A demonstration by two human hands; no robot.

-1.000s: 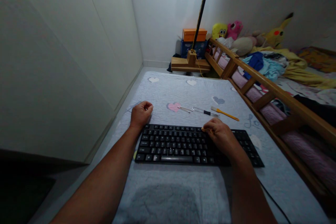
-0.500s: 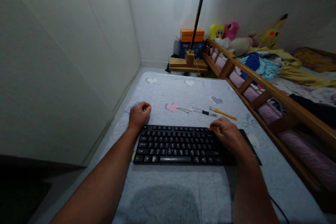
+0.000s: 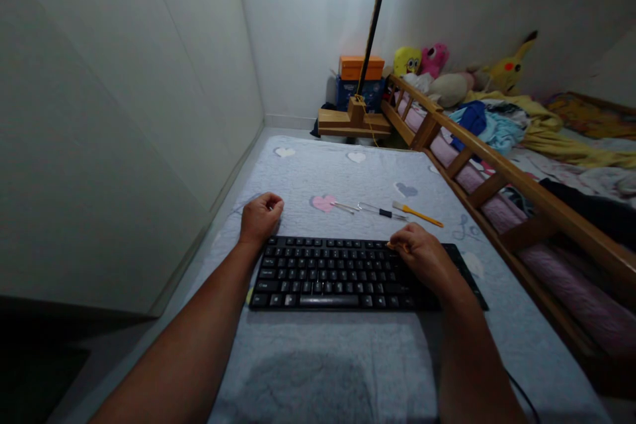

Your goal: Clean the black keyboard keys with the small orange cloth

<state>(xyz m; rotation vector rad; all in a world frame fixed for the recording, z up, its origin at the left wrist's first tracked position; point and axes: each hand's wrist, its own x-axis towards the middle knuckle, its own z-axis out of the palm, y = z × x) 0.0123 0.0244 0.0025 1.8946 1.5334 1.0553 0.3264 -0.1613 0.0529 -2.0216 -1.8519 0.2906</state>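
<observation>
A black keyboard [image 3: 318, 271] lies on a heart-printed cloth [image 3: 322, 169], its long axis running left to right, space bar toward the person, number-pad end to the right. From here its key legends are too small for me to read. Over its top row, right of the middle, the right hand [image 3: 420, 255] has its fingertips pinched on a tan scrap [image 3: 397, 248]. The left hand [image 3: 261, 216], fingers curled together, is at the keyboard's far left corner; I can't tell whether it holds anything. Beyond the keyboard lie thin sticks [image 3: 344, 207], a wire tool with a black grip [image 3: 385, 213] and a yellow-handled brush [image 3: 420, 214]. Past its far right corner, the cloth's script reads "Lo". A wooden bed rail [image 3: 489, 154] runs to the keyboard's right; well beyond the keyboard, an orange box [image 3: 352, 67] sits on a blue box [image 3: 346, 94] with print I can't make out.
</observation>
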